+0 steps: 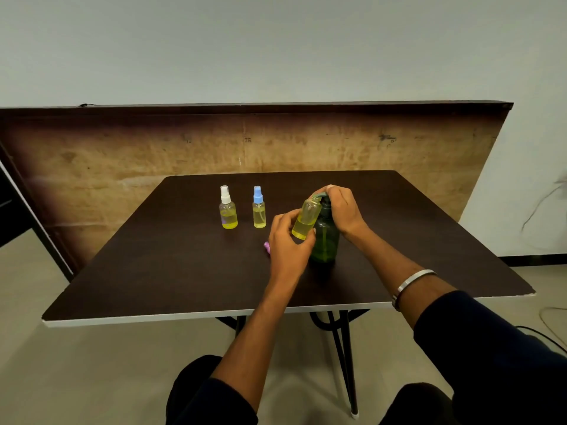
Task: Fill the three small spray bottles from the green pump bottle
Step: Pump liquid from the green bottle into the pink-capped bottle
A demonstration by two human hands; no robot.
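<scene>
The person is filling the third small spray bottle (305,219): the left hand (287,240) is gripping it by its lower body, uncapped and tilted, its open neck meeting the spout of the green pump bottle (325,237). The right hand (342,207) is lying curled over the pump head, pressing on it. The green pump bottle is standing near the middle of the table (153,271), slightly toward the right edge. The held bottle is showing yellow liquid to roughly half. Toward the far edge, the white-capped bottle (228,210) and the blue-capped bottle (259,210) are standing upright and capped, each part full. A purple cap (267,247) is lying just left of the left hand.

Judgement: the neck should be staying tight under the spout, strokes short and even, the base held steady against sliding; overfilling or a slipped neck would be spilling liquid onto the table
</scene>
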